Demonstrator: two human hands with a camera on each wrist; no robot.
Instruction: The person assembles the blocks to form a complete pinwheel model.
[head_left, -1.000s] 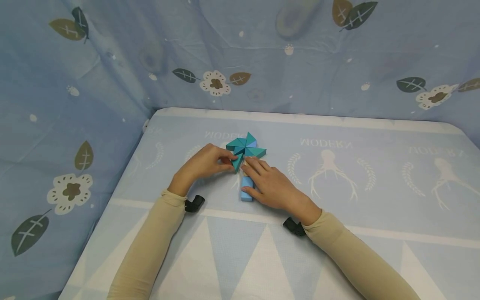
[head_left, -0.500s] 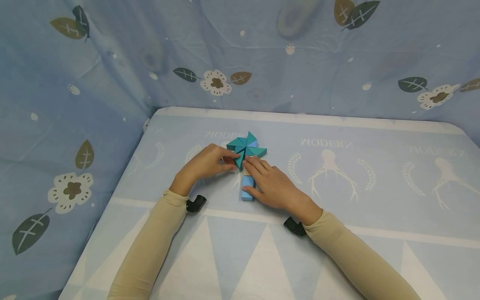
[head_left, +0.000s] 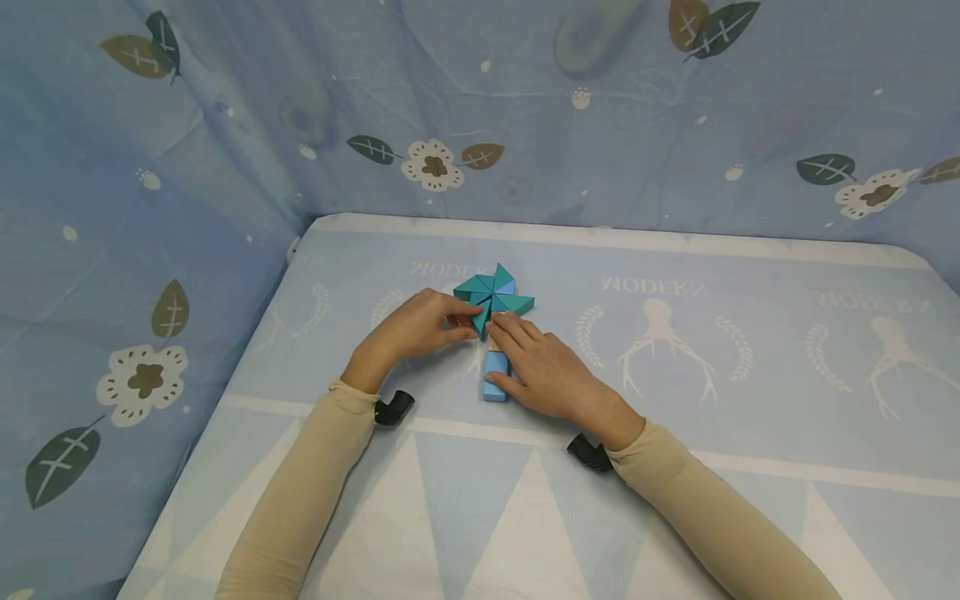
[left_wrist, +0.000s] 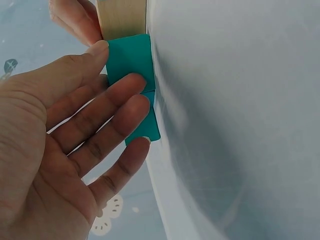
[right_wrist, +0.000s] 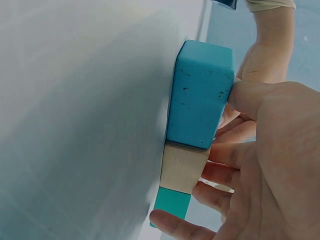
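Note:
Teal and light-blue triangular blocks form a pinwheel shape (head_left: 517, 305) on the table. My left hand (head_left: 420, 325) pinches the lower-left teal triangular block (head_left: 482, 321) by its edge; the left wrist view shows the thumb and fingertips on that teal block (left_wrist: 129, 62). Below the pinwheel a plain wooden block (right_wrist: 183, 167) and a blue block (right_wrist: 200, 100) continue in a line. My right hand (head_left: 551, 375) lies over this line with its fingers extended, the fingers touching the wooden block and the thumb on the blue block. The right hand covers part of both.
A pale patterned cloth covers the table (head_left: 712, 350). Blue floral fabric (head_left: 637, 158) hangs behind and at the left. Black wrist-worn devices (head_left: 394, 408) sit at both wrists, close to the table surface.
My left hand has shifted slightly right, bringing the lower-left teal triangular block closer against the pinwheel and the wooden block. The right hand has hardly moved.

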